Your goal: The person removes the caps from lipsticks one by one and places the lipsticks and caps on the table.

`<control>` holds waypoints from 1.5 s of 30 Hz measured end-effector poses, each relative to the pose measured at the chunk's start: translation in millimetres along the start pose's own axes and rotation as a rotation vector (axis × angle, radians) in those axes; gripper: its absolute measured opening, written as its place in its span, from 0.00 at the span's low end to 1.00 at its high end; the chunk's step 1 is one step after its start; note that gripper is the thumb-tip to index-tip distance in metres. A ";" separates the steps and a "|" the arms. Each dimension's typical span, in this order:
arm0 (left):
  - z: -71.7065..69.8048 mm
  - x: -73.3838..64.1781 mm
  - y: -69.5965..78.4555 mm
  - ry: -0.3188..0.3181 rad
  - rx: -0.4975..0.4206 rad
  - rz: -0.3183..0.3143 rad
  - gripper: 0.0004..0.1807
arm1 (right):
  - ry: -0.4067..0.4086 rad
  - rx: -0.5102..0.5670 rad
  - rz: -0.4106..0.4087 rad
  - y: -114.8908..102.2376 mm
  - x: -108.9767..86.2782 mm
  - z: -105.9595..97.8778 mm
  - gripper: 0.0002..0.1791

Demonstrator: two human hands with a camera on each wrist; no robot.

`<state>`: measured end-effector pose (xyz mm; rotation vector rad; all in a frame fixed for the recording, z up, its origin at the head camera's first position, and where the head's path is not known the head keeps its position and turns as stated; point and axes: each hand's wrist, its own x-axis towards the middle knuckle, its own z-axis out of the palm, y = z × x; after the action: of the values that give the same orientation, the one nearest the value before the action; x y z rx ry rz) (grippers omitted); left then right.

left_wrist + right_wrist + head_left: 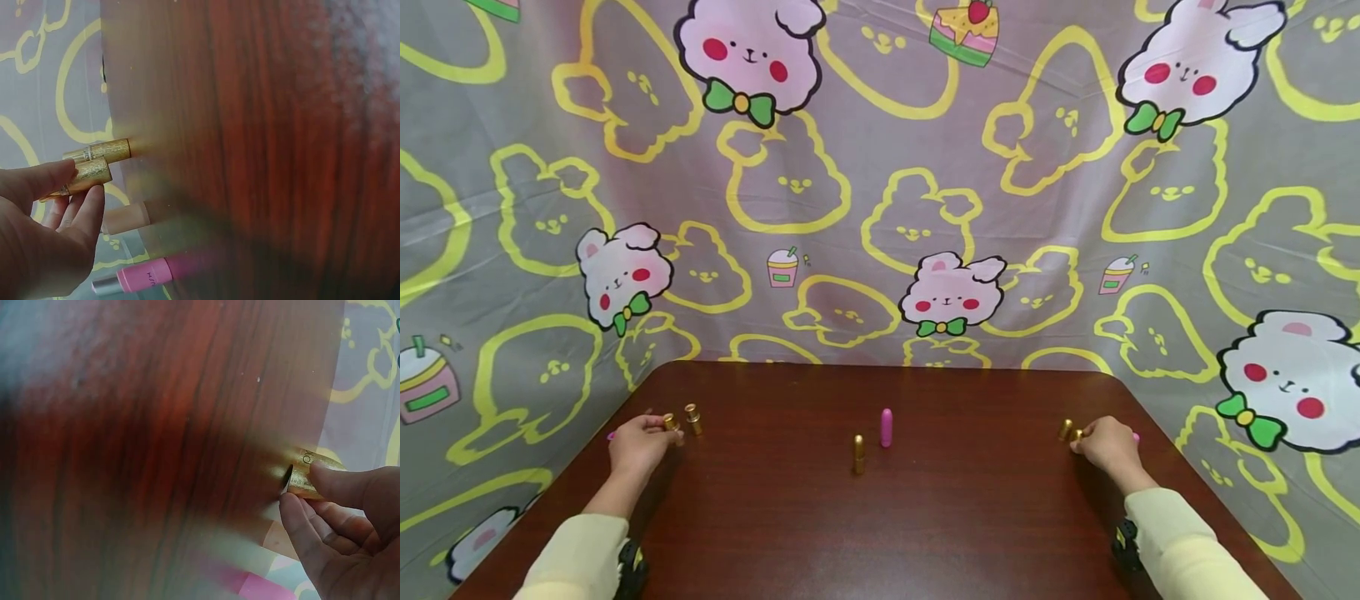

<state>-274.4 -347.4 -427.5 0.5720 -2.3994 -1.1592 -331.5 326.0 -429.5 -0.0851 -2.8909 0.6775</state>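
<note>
Left hand (638, 443) pinches gold tube (90, 175); right hand (1108, 443) pinches another gold tube (302, 481) — dark end, contents unclear. Pink tube (1137, 437) far right — mostly hidden behind hand.

Table (880, 537): glossy, reddish-brown
Between both grips: middle gold tube (858, 454), middle pink tube (887, 427), both upright
Beside left hand (638, 450): left gold tube (693, 419), left beige tube (127, 217), left pink tube (147, 275)
Beside right hand (1108, 446): right gold tube (1065, 429), right beige tube (279, 540), right pink tube (264, 587)
</note>
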 end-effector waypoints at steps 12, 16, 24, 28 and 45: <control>8.0 3.9 -6.3 -0.009 0.068 0.040 0.18 | -0.012 -0.018 0.002 -1.6 -1.4 -1.1 0.12; 8.5 3.2 -6.5 -0.007 0.085 0.031 0.18 | -0.015 -0.032 -0.003 -0.7 -0.6 -0.4 0.11; 8.8 5.0 -7.3 -0.038 0.109 0.016 0.19 | 0.001 -0.039 -0.023 -3.7 -3.3 -1.8 0.13; 9.0 5.7 -7.8 -0.050 0.123 0.014 0.19 | -0.002 -0.041 -0.020 -5.6 -4.0 -3.6 0.12; 11.4 7.3 -7.5 -0.046 0.128 0.026 0.18 | -0.015 -0.040 -0.008 -4.3 -3.6 -3.7 0.14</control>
<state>-285.1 -348.3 -438.6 0.5581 -2.5266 -1.0236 -327.4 323.4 -424.9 -0.0738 -2.9180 0.6214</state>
